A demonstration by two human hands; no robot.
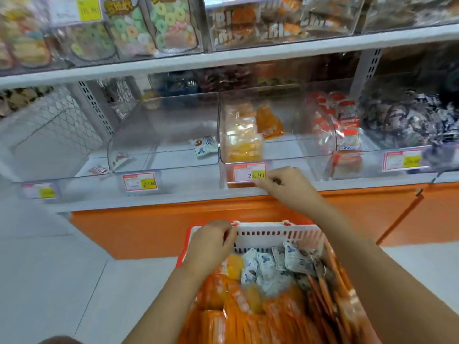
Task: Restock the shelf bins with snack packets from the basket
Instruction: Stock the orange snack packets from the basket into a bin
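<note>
A red and white basket [278,235] sits low in front of me, filled with orange snack packets [248,316] and small white-blue packets [268,266]. My left hand [211,244] grips the basket's far left rim. My right hand [283,187] reaches to the shelf, its fingers curled on the front lip of a clear bin [223,155] beside its price label [248,173]. That bin holds a few orange and yellow packets [244,142]. I see no packet in either hand.
Left of it stands a nearly bare clear bin [139,155] with one white-blue packet [205,146]. To the right are bins with red-white packets [347,125] and dark wrapped sweets [407,115]. An upper shelf [223,60] overhangs. An orange cabinet base [149,227] sits below.
</note>
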